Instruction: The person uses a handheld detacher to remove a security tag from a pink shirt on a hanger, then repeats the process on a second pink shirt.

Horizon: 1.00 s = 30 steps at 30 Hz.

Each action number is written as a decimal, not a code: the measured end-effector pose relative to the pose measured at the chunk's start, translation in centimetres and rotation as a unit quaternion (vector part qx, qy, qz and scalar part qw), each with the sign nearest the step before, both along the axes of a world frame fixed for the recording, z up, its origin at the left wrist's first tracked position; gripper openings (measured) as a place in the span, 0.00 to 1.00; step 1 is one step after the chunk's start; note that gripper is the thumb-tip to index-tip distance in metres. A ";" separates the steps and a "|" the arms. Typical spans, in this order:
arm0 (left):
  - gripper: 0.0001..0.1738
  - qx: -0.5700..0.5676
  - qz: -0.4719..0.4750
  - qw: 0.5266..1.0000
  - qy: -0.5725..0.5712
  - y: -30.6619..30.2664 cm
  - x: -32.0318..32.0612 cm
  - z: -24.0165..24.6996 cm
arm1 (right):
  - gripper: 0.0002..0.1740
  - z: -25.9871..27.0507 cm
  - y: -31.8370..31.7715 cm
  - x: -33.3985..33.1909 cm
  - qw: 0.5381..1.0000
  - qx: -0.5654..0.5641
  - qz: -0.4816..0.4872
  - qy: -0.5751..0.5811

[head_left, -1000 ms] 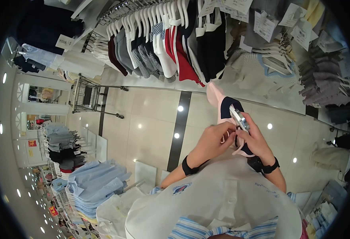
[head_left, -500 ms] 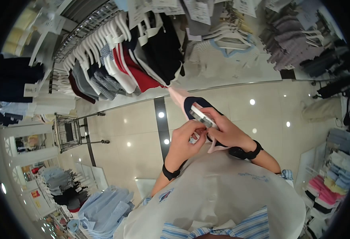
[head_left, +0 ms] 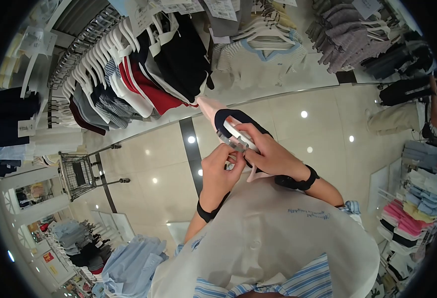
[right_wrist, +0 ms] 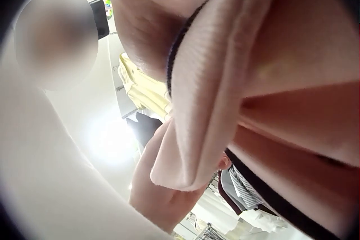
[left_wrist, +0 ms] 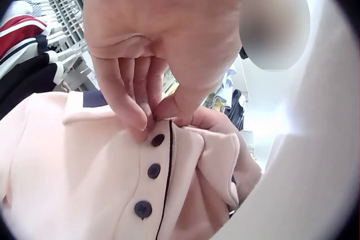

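Note:
Between both hands hangs a pink button-front top (head_left: 210, 107) with navy at its neck. Its front edge has dark piping and dark buttons (left_wrist: 153, 171) in the left wrist view. My left hand (head_left: 215, 175) pinches the front edge beside the uppermost visible button, thumb against fingers. My right hand (head_left: 274, 155) grips the top at the neck, fingers curled over a white and grey hard piece (head_left: 239, 133), probably part of a hanger. A pink fold (right_wrist: 205, 105) covers much of the right hand's work in the right wrist view.
A rail of clothes on white hangers (head_left: 104, 54) runs ahead at upper left. A wire cart (head_left: 78, 170) stands on the tiled floor at left. Light blue shirts (head_left: 135, 263) hang at lower left; folded and hung clothes (head_left: 402, 217) are at right.
The head view has swung, so the racks, hands and top sit further left and higher. Both hands stay at the top's neck, the white and grey piece turning slightly.

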State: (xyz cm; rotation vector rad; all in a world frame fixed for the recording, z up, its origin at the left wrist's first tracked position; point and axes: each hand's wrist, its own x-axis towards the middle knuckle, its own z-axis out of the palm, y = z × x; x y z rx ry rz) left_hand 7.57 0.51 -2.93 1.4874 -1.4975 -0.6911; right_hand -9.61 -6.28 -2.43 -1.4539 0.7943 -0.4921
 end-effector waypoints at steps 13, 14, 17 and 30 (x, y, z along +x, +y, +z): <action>0.07 0.147 -0.047 0.988 -0.016 0.5 1.4 -0.3 | 0.33 0.1 0.4 0.6 0.997 0.005 0.045 0.060; 0.07 0.133 -0.054 0.989 -0.021 0.5 1.5 -0.3 | 0.33 0.1 0.4 0.7 0.998 0.004 0.040 0.055; 0.08 0.094 -0.049 0.993 -0.043 0.5 1.9 0.0 | 0.31 -0.9 0.4 0.8 0.998 -0.016 0.044 0.052; 0.06 0.081 -0.021 0.994 0.074 1.7 1.9 -0.8 | 0.29 0.0 0.6 2.1 0.999 0.017 0.026 0.024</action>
